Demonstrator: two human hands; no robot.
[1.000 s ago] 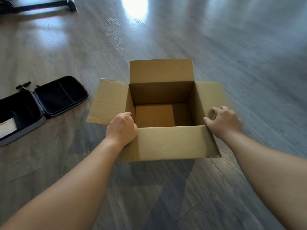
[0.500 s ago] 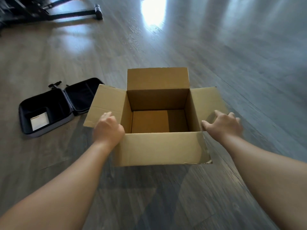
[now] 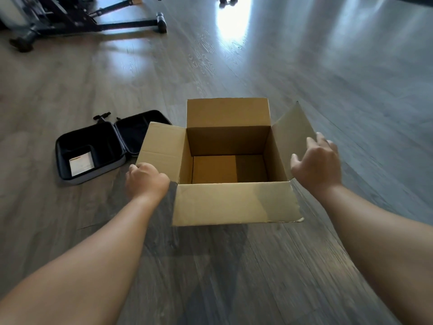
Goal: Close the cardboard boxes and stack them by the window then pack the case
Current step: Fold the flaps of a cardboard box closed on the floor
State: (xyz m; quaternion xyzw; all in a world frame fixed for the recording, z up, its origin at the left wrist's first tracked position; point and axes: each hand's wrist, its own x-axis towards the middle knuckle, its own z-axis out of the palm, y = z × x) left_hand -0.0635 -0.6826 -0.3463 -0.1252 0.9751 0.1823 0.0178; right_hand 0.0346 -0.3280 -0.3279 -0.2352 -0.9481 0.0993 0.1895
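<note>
A brown cardboard box point(image 3: 230, 165) sat open on the wood floor point(image 3: 234, 277), and nothing could be seen inside it. All four of its top flaps were still open. The far flap point(image 3: 228, 112) stood up. The near flap point(image 3: 234, 202) hung down the front. The left flap point(image 3: 161, 148) lay out flat, and the right flap point(image 3: 293, 132) was tipped part way up. The left hand point(image 3: 146, 181) was curled at the near corner of the left flap, but its fingers were hidden, so I could not tell if it held the flap or only touched it. The right hand point(image 3: 315, 164) was loose with spread fingers. It rested against the outside of the right flap and did not grab it. A black case point(image 3: 110, 146) lay open on the floor just left of the box, with a white card point(image 3: 80, 163) in it. A black metal stand point(image 3: 93, 19) was far away at the top left. I think the next job was to fold the side flaps in. The left flap reached over the edge of the case, so a fast swing could bump it. If one hand pushed harder than the other, the light box could slide or turn on the smooth floor. If a flap slipped off loose fingers, it could spring back open.
</note>
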